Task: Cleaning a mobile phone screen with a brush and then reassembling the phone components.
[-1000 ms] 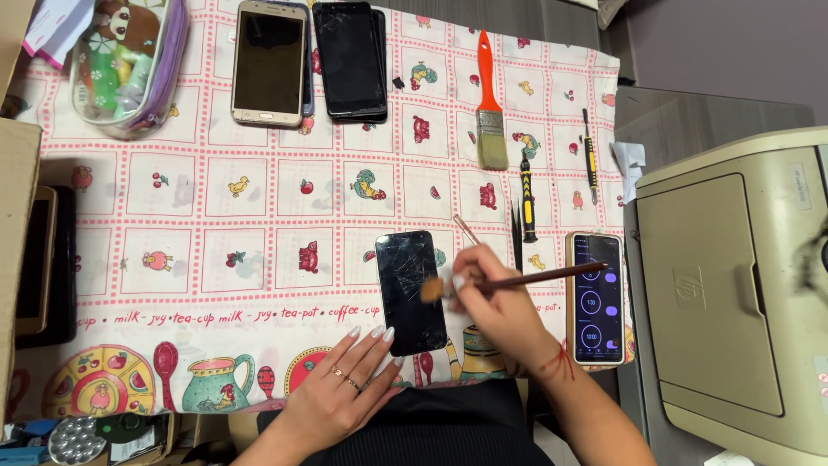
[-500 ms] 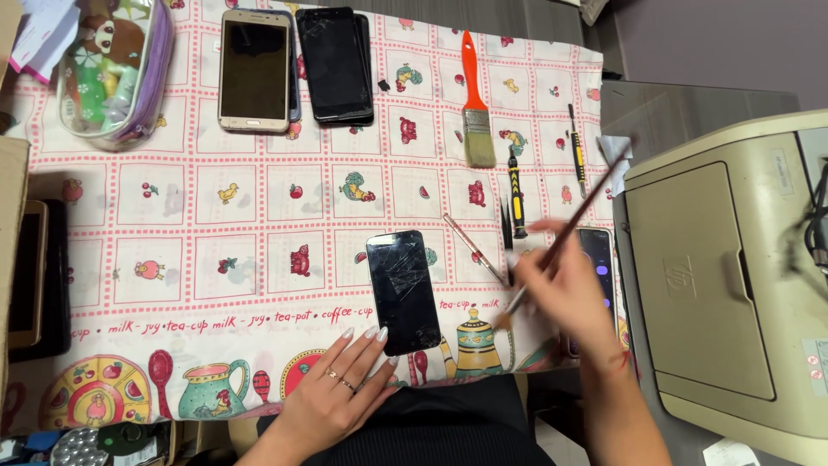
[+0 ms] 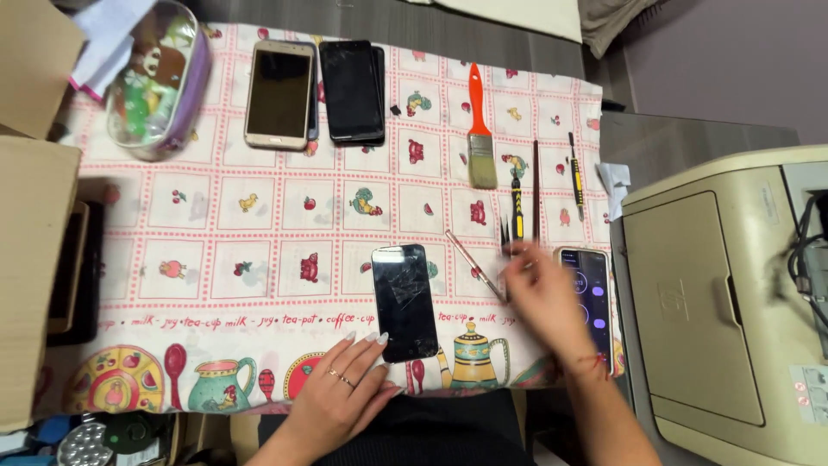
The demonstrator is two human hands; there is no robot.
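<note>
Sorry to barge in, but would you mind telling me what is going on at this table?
A person sits at a table covered with a patterned cloth. Their left hand rests its fingertips on the near edge of a black phone with a cracked screen. Their right hand, blurred, reaches among thin tools beside a lit phone. An orange-handled brush and two more phones lie farther off.

Home phone-repair table, phones [image 3: 279, 93], brush [image 3: 480, 138], printer [image 3: 724, 302]

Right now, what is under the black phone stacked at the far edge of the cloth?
Under the black phone lies a second dark device, only its right edge showing. Both rest on the patterned cloth. The lower device's face is covered, so its kind cannot be told.
</note>
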